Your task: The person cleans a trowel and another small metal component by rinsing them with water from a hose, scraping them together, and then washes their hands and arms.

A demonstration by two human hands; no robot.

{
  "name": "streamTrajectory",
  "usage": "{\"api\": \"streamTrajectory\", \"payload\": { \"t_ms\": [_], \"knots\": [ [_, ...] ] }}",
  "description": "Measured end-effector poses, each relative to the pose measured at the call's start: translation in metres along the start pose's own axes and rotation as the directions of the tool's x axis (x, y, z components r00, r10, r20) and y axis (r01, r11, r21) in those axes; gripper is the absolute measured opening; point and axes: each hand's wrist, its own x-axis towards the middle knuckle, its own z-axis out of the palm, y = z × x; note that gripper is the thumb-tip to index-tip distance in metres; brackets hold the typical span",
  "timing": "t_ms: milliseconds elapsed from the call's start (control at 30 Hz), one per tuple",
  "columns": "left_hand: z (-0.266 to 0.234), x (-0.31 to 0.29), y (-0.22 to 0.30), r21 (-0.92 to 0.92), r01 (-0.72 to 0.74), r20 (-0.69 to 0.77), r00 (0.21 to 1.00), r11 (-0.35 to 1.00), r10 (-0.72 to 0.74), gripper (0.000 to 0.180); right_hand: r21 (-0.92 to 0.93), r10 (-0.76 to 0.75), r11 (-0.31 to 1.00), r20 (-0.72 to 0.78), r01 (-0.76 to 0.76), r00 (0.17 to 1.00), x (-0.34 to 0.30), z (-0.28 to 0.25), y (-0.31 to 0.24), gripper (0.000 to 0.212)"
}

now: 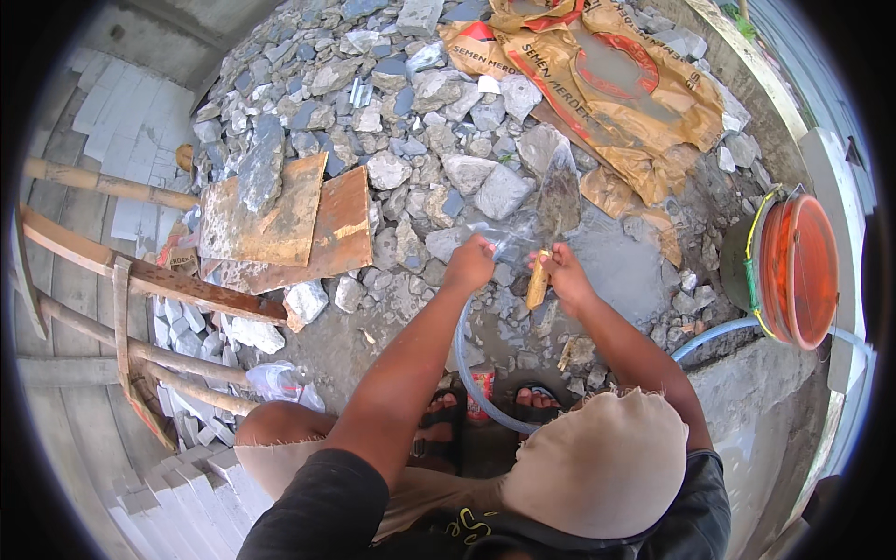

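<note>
My left hand (469,264) is closed around the end of a clear bluish hose (461,343), which loops down between my feet. Water (511,239) sprays from it toward a pointed trowel (560,191). My right hand (566,274) grips the trowel by its yellowish wooden handle, near the blade. The blade points away from me, grey and wet, above the rubble. Under and beside the trowel lies a grey puddle (621,271) on the ground.
Broken stone (411,168) covers the ground ahead. A torn brown paper cement sack (616,93) lies at far right. Orange (798,271) and dark (742,261) buckets stand at right. Worn boards (271,215), a timber beam (159,271) and bamboo poles (112,182) are left. A red can (479,397) sits between my feet.
</note>
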Motion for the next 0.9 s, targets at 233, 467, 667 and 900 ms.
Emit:
{"api": "streamTrajectory", "payload": {
  "t_ms": [233, 467, 667, 900],
  "knots": [
    [-0.013, -0.016, 0.014, 0.072, -0.254, 0.179, 0.955, 0.965, 0.238, 0.024, 0.185, -0.037, 0.982, -0.017, 0.04, 0.999, 0.016, -0.002, -0.021, 0.026],
    [-0.003, -0.034, 0.033, -0.114, -0.2, 0.206, 0.953, 0.973, 0.22, 0.024, 0.241, -0.033, 0.97, 0.008, 0.03, 0.999, 0.026, 0.0, -0.022, 0.037],
    [-0.001, -0.034, -0.012, -0.112, -0.099, -0.212, 0.975, 0.989, 0.074, 0.019, 0.024, -0.004, 1.0, -0.116, 0.007, 0.993, 0.025, 0.034, -0.034, 0.042],
    [0.003, -0.059, -0.061, -0.144, -0.146, -0.667, 0.745, 0.979, 0.013, 0.02, -0.232, 0.068, 0.973, 0.199, -0.02, 0.978, 0.01, 0.09, -0.022, 0.024]
  ]
}}
